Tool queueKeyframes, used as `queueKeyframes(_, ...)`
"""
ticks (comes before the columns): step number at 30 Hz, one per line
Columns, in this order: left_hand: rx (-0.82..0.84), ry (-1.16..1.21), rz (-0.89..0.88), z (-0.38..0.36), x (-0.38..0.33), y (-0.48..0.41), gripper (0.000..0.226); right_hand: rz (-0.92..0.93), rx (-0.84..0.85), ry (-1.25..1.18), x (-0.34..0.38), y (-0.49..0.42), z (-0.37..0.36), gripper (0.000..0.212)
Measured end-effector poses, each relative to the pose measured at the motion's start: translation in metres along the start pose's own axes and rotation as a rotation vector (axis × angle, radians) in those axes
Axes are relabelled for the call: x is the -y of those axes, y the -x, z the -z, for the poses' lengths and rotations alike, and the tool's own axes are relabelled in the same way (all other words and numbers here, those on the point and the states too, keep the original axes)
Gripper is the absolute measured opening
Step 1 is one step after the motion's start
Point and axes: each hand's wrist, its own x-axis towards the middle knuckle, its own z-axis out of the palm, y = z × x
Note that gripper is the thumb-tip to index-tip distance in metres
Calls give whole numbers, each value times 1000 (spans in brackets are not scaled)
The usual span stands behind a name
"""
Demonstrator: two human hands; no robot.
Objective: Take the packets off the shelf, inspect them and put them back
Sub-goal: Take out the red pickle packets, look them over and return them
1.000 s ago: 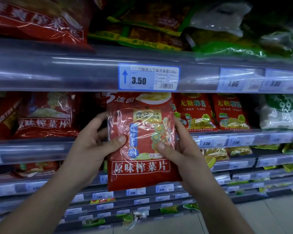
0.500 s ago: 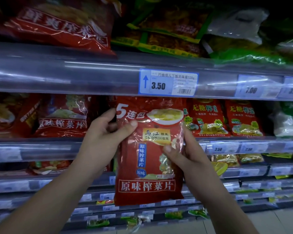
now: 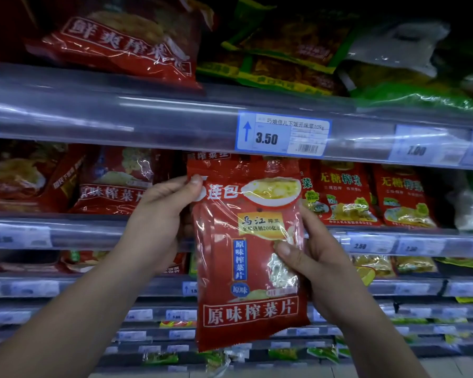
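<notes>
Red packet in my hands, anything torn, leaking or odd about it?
Nothing stands out. The packet is held by the left hand and right hand; its film is creased and shiny, but no tear or spill shows. Its back is hidden.

- A shop, a supermarket aisle by the look of it.
- Tiered shelves stocked with sealed food packets.
- Price tags in clear rail strips, one reading 3.50.

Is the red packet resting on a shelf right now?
No, the left hand and right hand hold the red packet up in front of the shelves.
</notes>
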Motion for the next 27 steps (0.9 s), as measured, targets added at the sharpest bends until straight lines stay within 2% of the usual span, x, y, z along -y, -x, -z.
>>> queueKeyframes(2,-22,7,-13,1,2,-1,29,26,-6,4,4,3,-2,74)
queueKeyframes(6,-113,30,-53,5,2,-6,28,-6,31,19,7,8,0,93)
queueKeyframes(9,-118,-6,-104,7,2,-6,23,1,41,30,8,9,-4,80)
queueKeyframes(12,-66,-111,-118,12,1,0,15,23,-38,-45,10,6,-9,69)
queueKeyframes(15,140,-364,-35,21,3,6,64,25,-115,-131,14,-3,-11,67)
queueKeyframes(17,263,-456,-28,23,5,9,83,15,-145,-147,15,-8,-12,66)
queueKeyframes(18,272,-463,-35,25,6,9,89,10,-151,-147,16,-10,-15,67)
queueKeyframes(21,240,-415,-74,32,9,8,96,-22,-147,-146,15,-9,-20,77)
queueKeyframes(24,238,-330,-99,35,11,10,90,-30,-63,-54,16,-6,-22,89)
queueKeyframes(27,157,-288,-119,33,13,14,89,-7,-53,51,20,-6,-26,84)
